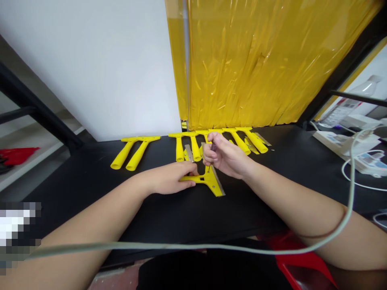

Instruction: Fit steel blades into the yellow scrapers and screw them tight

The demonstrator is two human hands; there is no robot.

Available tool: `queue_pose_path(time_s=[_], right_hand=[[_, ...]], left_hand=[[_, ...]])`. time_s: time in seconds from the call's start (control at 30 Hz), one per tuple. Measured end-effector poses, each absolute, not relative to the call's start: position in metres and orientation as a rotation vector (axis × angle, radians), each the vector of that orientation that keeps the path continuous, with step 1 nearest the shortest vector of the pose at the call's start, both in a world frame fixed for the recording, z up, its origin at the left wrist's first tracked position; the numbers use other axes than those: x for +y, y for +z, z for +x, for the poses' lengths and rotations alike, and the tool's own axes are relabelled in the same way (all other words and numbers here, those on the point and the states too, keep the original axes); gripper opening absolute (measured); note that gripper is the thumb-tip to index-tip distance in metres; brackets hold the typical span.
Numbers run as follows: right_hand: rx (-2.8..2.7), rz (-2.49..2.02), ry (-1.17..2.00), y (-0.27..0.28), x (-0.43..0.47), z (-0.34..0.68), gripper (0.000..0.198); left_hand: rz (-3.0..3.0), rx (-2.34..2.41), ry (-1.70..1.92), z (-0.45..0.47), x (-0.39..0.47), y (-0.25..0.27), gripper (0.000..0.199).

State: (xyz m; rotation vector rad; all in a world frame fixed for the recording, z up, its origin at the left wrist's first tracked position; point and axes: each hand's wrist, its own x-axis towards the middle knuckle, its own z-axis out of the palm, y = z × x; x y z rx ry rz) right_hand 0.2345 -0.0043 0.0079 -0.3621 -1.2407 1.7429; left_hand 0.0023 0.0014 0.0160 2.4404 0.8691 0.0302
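The left hand (169,177) is closed round the handle of a yellow scraper (214,188), which lies over the table (169,225) with its metal blade (219,181) pointing right; the right hand (229,157) has its fingers curled round a slim tool (213,147) with a dark grip, its lower end at the scraper's head; two yellow scraper handles (138,156) lie side by side on the left, and a row of others (240,141) stretches behind the hands; at the far right is a clear plastic bottle (347,106), whose contents I cannot make out, near a white power strip (347,147); a pale shelf (57,143) on the left holds a red item (19,156), too unclear to name.
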Motion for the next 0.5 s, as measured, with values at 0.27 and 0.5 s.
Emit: queue_pose_path(time_s=[0.27,0.5], right_hand=[[-1.277,-0.457,1.688,0.0082,0.0008,0.2365,0.031],[-1.21,-0.382,1.682,0.0075,-0.0051,0.2319,0.029]], left_hand=[[2.439,0.858,0.05,0.0025,0.0013,0.0161,0.015],[2.44,0.876,0.034,0.0013,0.0016,0.0169,0.017]])
